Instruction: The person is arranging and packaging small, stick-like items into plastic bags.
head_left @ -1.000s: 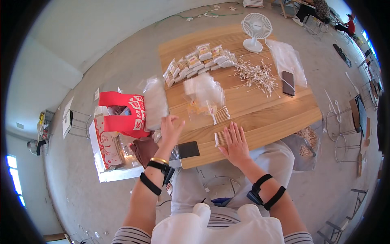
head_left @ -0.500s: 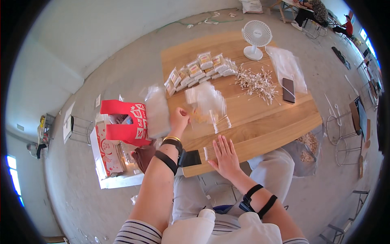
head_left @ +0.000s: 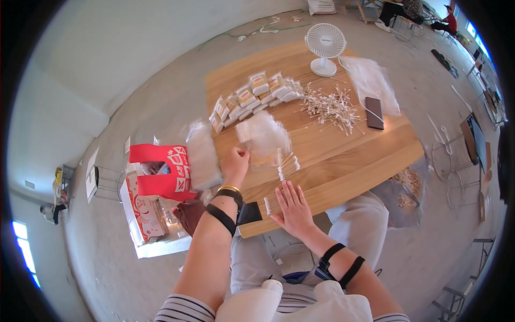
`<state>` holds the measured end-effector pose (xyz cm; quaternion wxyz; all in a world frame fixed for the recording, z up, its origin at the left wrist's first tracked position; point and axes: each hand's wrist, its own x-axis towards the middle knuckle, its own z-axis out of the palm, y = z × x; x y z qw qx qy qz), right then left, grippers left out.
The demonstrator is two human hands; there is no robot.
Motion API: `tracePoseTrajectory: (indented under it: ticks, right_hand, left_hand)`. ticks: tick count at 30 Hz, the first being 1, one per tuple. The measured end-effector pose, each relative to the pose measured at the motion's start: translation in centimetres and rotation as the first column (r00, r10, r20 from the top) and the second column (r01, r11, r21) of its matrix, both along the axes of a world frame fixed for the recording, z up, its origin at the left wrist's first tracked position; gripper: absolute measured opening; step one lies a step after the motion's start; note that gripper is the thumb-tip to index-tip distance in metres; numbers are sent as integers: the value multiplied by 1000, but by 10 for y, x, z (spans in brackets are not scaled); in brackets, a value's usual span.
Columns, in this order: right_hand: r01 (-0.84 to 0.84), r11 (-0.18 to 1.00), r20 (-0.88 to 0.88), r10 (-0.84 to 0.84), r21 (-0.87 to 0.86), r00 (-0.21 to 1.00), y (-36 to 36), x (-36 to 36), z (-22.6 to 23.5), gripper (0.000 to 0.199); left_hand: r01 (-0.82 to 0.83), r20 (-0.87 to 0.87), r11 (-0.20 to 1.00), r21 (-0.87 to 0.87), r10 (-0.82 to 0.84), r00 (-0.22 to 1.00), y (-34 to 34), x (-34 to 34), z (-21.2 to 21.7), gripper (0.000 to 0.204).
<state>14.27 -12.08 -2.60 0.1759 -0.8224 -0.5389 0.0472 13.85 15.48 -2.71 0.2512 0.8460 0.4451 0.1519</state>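
My left hand (head_left: pixel 235 165) is closed, thumb and fingers pinched together at the near left side of a fanned stack of clear plastic bags (head_left: pixel 262 133). Whatever is between those fingertips is too small to make out. My right hand (head_left: pixel 296 210) lies flat with fingers extended by the table's near edge, against a neat row of cotton swabs (head_left: pixel 272 204) and partly covering it. Just beyond its fingertips lies another row of swabs (head_left: pixel 289 167), beside the bags. Filled swab packets (head_left: pixel 252 95) are heaped farther back, left of a loose pile of swabs (head_left: pixel 333 109).
A white fan (head_left: pixel 325 45) stands at the wooden table's (head_left: pixel 343 161) far side. Right of the loose swabs are a dark phone (head_left: pixel 374 114) and clear plastic sheets (head_left: pixel 370 80). To the left sit a red bag (head_left: pixel 177 174) and more clear bags (head_left: pixel 203 155). Other people sit far right.
The whole view has shifted slightly. My left hand has come a little closer to the stacked bags, its fingers still pinched. My right hand stays flat by the swab row.
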Motion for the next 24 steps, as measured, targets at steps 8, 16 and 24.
tracePoseTrajectory:
  ticks: [8,16,24]
  right_hand:
    - [15,1000,-3,-15,-7,1000,-4,2,1,82]
    - [12,999,7,-12,-37,1000,-4,3,-1,82]
    - [18,1000,-8,-19,-23,1000,-5,2,-3,82]
  left_hand:
    - [45,-82,989,-143,-57,995,-6,7,-1,36]
    - [45,25,982,-185,-41,999,4,8,-4,43]
    - [65,-17,973,-223,-70,997,-6,21,-2,47]
